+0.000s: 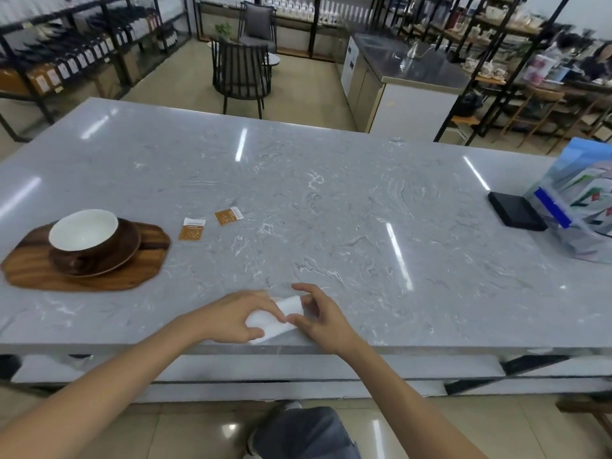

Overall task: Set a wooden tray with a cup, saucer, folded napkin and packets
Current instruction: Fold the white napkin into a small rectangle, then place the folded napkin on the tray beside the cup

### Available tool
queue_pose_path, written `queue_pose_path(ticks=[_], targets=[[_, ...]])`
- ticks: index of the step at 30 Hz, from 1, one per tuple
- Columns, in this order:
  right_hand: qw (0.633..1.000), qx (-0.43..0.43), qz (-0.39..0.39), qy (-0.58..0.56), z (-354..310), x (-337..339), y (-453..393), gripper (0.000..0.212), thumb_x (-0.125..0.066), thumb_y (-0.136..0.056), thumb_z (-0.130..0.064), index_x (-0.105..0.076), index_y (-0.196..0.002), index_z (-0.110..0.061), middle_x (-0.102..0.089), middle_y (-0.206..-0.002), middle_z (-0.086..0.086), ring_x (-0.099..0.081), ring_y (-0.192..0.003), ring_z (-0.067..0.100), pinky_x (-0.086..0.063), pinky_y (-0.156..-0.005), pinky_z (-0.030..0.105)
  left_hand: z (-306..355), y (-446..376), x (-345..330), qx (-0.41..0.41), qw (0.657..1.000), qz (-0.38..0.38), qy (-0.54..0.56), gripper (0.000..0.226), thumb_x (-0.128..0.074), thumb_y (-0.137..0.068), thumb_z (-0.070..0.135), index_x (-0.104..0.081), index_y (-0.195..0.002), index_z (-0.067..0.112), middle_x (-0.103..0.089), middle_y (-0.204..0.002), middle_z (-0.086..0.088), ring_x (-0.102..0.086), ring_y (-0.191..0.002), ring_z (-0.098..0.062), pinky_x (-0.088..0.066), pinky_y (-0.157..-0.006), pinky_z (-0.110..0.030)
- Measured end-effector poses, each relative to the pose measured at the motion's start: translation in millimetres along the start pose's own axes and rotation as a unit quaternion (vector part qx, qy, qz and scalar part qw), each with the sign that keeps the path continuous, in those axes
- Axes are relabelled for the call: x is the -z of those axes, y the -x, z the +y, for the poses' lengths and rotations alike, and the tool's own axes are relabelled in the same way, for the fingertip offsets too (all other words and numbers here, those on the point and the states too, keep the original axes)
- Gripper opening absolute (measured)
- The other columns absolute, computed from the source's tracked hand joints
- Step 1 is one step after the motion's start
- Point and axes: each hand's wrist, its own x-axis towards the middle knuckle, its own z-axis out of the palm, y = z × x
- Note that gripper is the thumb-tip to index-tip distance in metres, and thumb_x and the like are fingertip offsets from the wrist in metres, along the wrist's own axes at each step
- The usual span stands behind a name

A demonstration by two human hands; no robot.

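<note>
A white napkin (276, 318) lies at the near edge of the grey marble table (331, 200), partly folded. My left hand (231, 318) pinches its left side and my right hand (318, 318) holds its right side. At the far left a wooden tray (145, 260) carries a brown saucer (127, 250) with a cup (84, 231), white inside, standing on it. Two orange-and-white packets lie on the table right of the tray: one (192, 229) close to it, the other (228, 216) a little farther back.
At the right edge stand a black box (515, 212) and a clear bag of printed packs (583, 210). Beyond the table are a dark chair (240, 72), shelving with bottles, and a steel counter (407, 64). A person sits at the far right.
</note>
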Motion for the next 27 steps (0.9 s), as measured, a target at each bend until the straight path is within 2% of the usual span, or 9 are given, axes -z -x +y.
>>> queue_pose_path(ticks=[2,4,8,12,14,16,20,23,27], targets=[[0.999,-0.002,-0.009,-0.045,-11,-3,-4,0.042,-0.077,-0.092,-0.018,-0.062,-0.13,-0.029,-0.061,-0.102,-0.001,-0.063,-0.08,0.008,-0.054,-0.077,0.021,-4,15,2,0.012,0.996,0.052,0.073,0.047,-0.069,-0.084,0.025,-0.059,-0.12,0.055,-0.057,-0.122,0.02,-0.055,-0.107,-0.002,-0.049,-0.091,-0.025],[0.997,0.001,-0.014,-0.08,-19,-6,-10,0.037,-0.079,-0.09,-0.02,-0.067,-0.123,-0.032,-0.065,-0.104,0.001,-0.066,-0.082,0.011,-0.057,-0.077,0.024,-10,30,3,0.015,0.975,0.113,0.19,0.054,-0.072,-0.084,0.017,-0.059,-0.125,0.049,-0.062,-0.123,0.014,-0.061,-0.108,-0.006,-0.055,-0.088,-0.027],[0.99,-0.004,-0.03,-0.134,-37,-19,-19,0.034,-0.082,-0.086,-0.028,-0.069,-0.116,-0.038,-0.074,-0.101,0.001,-0.068,-0.083,0.016,-0.056,-0.078,0.028,-24,58,3,0.036,0.891,0.242,0.383,0.055,-0.076,-0.086,0.005,-0.059,-0.126,0.04,-0.072,-0.112,-0.009,-0.07,-0.105,-0.026,-0.061,-0.083,-0.036],[0.987,0.017,-0.054,-0.151,-61,-43,-34,0.043,-0.082,-0.086,-0.028,-0.066,-0.125,-0.037,-0.077,-0.096,-0.003,-0.075,-0.085,0.013,-0.058,-0.076,0.021,-40,87,0,0.066,0.825,0.324,0.458,0.043,-0.078,-0.086,0.014,-0.063,-0.12,0.036,-0.072,-0.105,-0.02,-0.07,-0.101,-0.032,-0.056,-0.081,-0.034],[0.985,0.019,-0.067,-0.158,-72,-58,-42,0.044,-0.085,-0.084,-0.027,-0.067,-0.123,-0.039,-0.078,-0.098,0.001,-0.076,-0.087,0.018,-0.058,-0.076,0.023,-49,105,-2,0.082,0.806,0.342,0.475,0.044,-0.08,-0.083,0.02,-0.064,-0.12,0.037,-0.074,-0.11,-0.013,-0.07,-0.105,-0.031,-0.059,-0.082,-0.035],[0.982,0.019,-0.086,-0.167,-82,-76,-50,0.045,-0.086,-0.083,-0.026,-0.067,-0.121,-0.04,-0.078,-0.1,0.004,-0.077,-0.091,0.021,-0.06,-0.078,0.025,-58,126,-2,0.096,0.807,0.352,0.464,0.046,-0.081,-0.084,0.018,-0.064,-0.121,0.039,-0.073,-0.117,-0.005,-0.069,-0.109,-0.029,-0.059,-0.084,-0.038],[0.974,0.016,-0.105,-0.2,-106,-118,-69,0.053,-0.089,-0.079,-0.022,-0.066,-0.123,-0.04,-0.075,-0.11,0.003,-0.076,-0.098,0.023,-0.063,-0.082,0.032,-74,167,4,0.077,0.867,0.295,0.395,0.054,-0.078,-0.086,0.02,-0.059,-0.135,0.034,-0.062,-0.136,0.007,-0.064,-0.119,-0.021,-0.06,-0.088,-0.04],[0.972,0.02,-0.118,-0.203,-132,-150,-82,0.053,-0.089,-0.079,-0.027,-0.065,-0.123,-0.04,-0.074,-0.108,-0.005,-0.075,-0.096,0.018,-0.062,-0.077,0.028,-85,189,19,0.089,0.878,0.265,0.388,0.059,-0.08,-0.083,0.02,-0.059,-0.136,0.035,-0.064,-0.128,0.011,-0.07,-0.103,-0.018,-0.055,-0.07,-0.025],[0.961,-0.005,-0.123,-0.249,-165,-191,-98,0.04,-0.082,-0.087,-0.03,-0.065,-0.123,-0.031,-0.076,-0.106,-0.008,-0.074,-0.103,0.011,-0.061,-0.078,0.023,-113,213,39,0.107,0.88,0.284,0.366,0.059,-0.086,-0.078,0.03,-0.062,-0.132,0.037,-0.063,-0.124,0.021,-0.069,-0.103,-0.013,-0.056,-0.07,-0.024]])
